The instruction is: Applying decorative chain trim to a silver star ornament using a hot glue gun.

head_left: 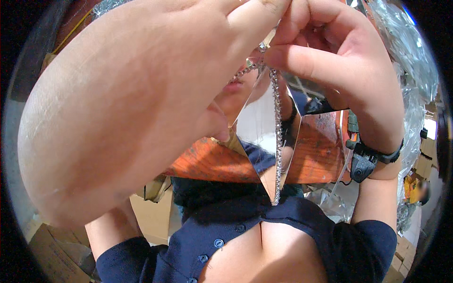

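A mirrored, star-like piece with long pointed facets (257, 122) is held up between my hands. A silver rhinestone chain (277, 141) runs down one of its ridges to the lower tip, and a second sparkling line slants off to the left. My left hand (127, 104) looms large and close, curled around the piece's left side; one fingertip shows by its edge, while the other fingertips are hidden or cut off at the top. With thumb and bent fingers, my right hand (325, 56) pinches the rhinestone chain where the lines meet near the top.
Below the piece lies a reddish-orange wooden tabletop (212, 162). Crumpled clear plastic (410, 61) is heaped along the right side. Cardboard (151, 214) stands at the lower left. A black strap with a small device (365, 162) circles my right wrist.
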The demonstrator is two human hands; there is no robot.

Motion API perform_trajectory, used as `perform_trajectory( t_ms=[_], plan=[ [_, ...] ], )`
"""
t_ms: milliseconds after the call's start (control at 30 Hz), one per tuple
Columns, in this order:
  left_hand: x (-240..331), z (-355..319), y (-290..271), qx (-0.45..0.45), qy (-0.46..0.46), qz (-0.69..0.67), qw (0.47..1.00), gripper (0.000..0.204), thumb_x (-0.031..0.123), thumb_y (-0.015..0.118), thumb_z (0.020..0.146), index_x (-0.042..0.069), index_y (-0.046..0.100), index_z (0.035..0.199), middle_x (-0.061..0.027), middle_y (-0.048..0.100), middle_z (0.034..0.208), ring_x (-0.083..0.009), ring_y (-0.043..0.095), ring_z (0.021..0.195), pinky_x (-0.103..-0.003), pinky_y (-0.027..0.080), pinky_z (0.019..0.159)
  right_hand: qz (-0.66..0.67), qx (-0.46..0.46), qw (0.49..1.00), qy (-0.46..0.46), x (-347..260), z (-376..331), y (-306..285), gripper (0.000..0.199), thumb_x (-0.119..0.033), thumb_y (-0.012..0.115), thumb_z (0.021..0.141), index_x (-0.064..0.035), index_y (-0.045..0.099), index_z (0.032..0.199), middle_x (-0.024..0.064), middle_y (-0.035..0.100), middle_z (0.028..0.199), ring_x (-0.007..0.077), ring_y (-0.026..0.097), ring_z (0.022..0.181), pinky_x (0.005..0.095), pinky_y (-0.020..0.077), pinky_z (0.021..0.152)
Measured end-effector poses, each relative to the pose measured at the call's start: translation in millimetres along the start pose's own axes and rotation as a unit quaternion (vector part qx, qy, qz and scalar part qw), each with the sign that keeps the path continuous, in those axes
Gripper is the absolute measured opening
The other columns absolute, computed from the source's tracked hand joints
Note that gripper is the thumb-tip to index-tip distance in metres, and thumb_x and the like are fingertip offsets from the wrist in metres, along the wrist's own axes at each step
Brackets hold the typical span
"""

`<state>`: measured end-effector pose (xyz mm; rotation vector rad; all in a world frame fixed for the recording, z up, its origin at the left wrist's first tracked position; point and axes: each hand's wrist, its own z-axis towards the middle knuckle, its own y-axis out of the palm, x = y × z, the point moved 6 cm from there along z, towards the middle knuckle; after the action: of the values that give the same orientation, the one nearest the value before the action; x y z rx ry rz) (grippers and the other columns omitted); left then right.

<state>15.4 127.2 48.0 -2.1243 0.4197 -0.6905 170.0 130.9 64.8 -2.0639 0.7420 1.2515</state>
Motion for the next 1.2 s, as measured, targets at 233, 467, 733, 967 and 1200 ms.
perform_trajectory(
  t_ms=[233, 467, 733, 967, 1200],
  plan=[
    [2, 0, -8, 0.004, 0.001, 0.018, 1.0, 0.104, 0.035, 0.069, 0.089, -0.013, 0.0, 0.15, -0.0363, 0.046, 0.134, -0.0386, 0.049, 0.127, -0.04, 0.042, 0.106, 0.025, 0.074, 0.994, -0.077, -6, 26, -1, 0.01, -0.005, 0.067, 0.088, 0.0009, 0.062, 0.095, 0.0049, 0.066, 0.089, 0.0103, 0.06, 0.08, 0.024, 0.0499, 0.071],
    [2, -2, -8, 0.008, -0.008, 0.017, 1.0, 0.104, 0.035, 0.069, 0.089, -0.013, 0.0, 0.15, -0.0362, 0.046, 0.135, -0.0385, 0.048, 0.127, -0.04, 0.042, 0.106, -0.249, 0.266, 0.836, -0.411, -16, -34, -37, 0.025, -0.022, 0.046, 0.103, -0.0017, 0.059, 0.104, 0.017, 0.069, 0.1, 0.0209, 0.062, 0.089, 0.0323, 0.0475, 0.08],
    [4, 1, -5, 0.004, 0.002, 0.013, 1.0, 0.104, 0.035, 0.069, 0.089, -0.013, 0.0, 0.15, -0.0362, 0.046, 0.135, -0.0385, 0.048, 0.127, -0.041, 0.041, 0.106, -0.481, 0.112, 0.77, -0.404, 1, -60, 37, 0.02, -0.023, 0.067, 0.078, -0.0182, 0.049, 0.087, -0.0064, 0.074, 0.105, 0.0219, 0.054, 0.088, 0.0332, 0.0454, 0.071],
    [7, 4, 0, -0.002, 0.007, 0.01, 1.0, 0.103, 0.035, 0.069, 0.089, -0.012, 0.0, 0.15, -0.0361, 0.045, 0.136, -0.0384, 0.048, 0.128, -0.041, 0.041, 0.107, -0.525, 0.092, 0.749, -0.392, 0, -59, 38, 0.024, -0.022, 0.072, 0.07, -0.0193, 0.051, 0.081, -0.0092, 0.074, 0.106, 0.0205, 0.054, 0.087, 0.0327, 0.0419, 0.065],
    [7, 5, 5, -0.002, 0.009, 0.006, 1.0, 0.103, 0.035, 0.069, 0.09, -0.012, 0.0, 0.15, -0.0361, 0.045, 0.136, -0.0383, 0.048, 0.128, -0.041, 0.041, 0.107, -0.553, 0.075, 0.749, -0.359, -2, -72, 47, 0.025, -0.021, 0.073, 0.063, -0.0239, 0.053, 0.079, -0.0149, 0.072, 0.108, 0.0172, 0.053, 0.093, 0.0309, 0.0393, 0.068]
  ],
)
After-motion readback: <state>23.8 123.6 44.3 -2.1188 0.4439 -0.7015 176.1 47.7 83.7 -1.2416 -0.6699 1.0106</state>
